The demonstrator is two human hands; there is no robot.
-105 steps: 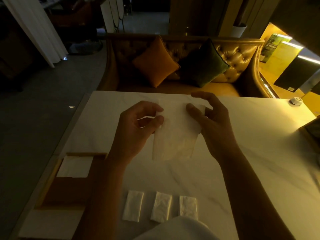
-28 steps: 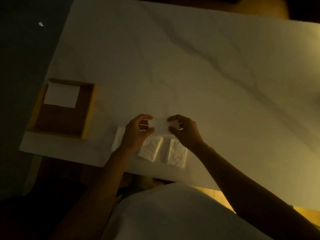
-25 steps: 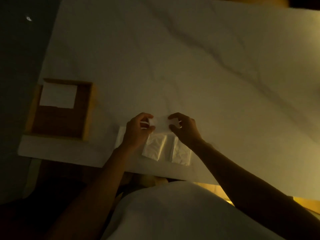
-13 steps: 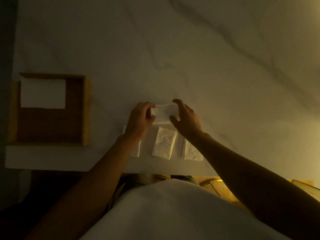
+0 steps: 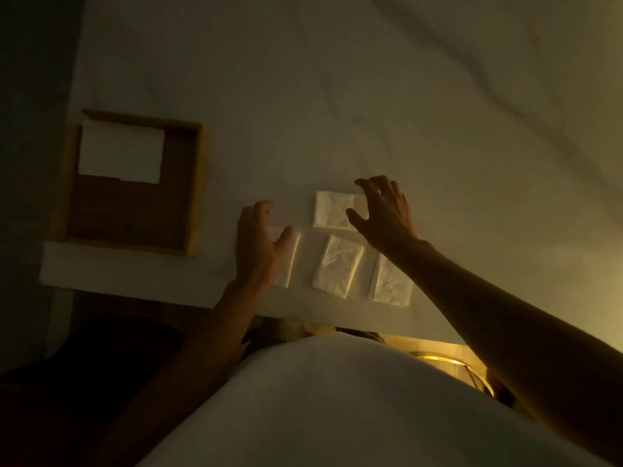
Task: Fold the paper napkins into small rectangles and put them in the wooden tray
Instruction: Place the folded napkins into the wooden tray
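Note:
A freshly folded napkin (image 5: 332, 209) lies flat on the white marble table (image 5: 371, 96). My right hand (image 5: 382, 210) hovers over its right end with fingers spread, holding nothing. My left hand (image 5: 259, 241) is open, above the left one of three folded napkins: left (image 5: 288, 264), middle (image 5: 338, 266), right (image 5: 391, 281), lined up along the near table edge. The wooden tray (image 5: 195, 183) sits at the table's left corner with a white napkin (image 5: 121, 151) in its far part.
The near table edge (image 5: 135, 278) runs just below the napkin row. My white shirt (image 5: 337, 399) fills the bottom of the view. A dim floor lies left of the table, and a yellow-lit object (image 5: 448, 362) shows below the edge.
The napkin was held up unfolded, then folded small between both hands and laid on the table. Both hands have now let go and opened; the left moved away to the left.

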